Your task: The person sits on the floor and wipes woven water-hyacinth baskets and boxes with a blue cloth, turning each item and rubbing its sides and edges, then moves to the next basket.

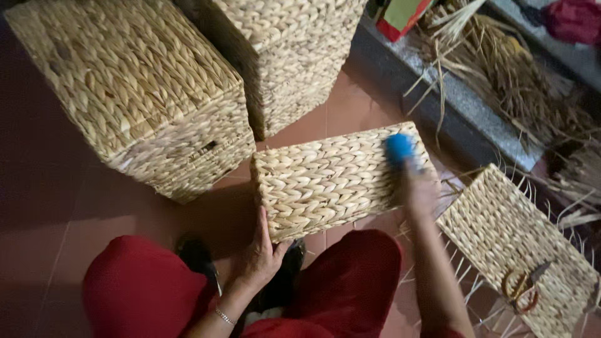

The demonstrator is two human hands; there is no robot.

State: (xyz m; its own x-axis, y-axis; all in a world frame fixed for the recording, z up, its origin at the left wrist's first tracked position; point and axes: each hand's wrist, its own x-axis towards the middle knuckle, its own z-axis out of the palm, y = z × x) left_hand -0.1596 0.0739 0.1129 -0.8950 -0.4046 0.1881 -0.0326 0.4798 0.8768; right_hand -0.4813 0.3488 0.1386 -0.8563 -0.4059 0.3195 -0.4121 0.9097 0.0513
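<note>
Four woven baskets [332, 178]: left hand [263, 250] steadies one, right hand [418, 188] has its grip closed on a blue tool [399, 149].

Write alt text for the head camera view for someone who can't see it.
A seated person's left hand steadies a small woven basket on the floor while the right hand presses a blue object against it. Larger woven baskets stand behind; scissors lie on a woven panel.

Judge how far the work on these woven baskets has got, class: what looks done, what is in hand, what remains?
Done: two large baskets stand whole. In hand: the left hand steadies a small basket; the right hand holds a blue tool against it. Left: a woven panel with loose strand ends.
</note>
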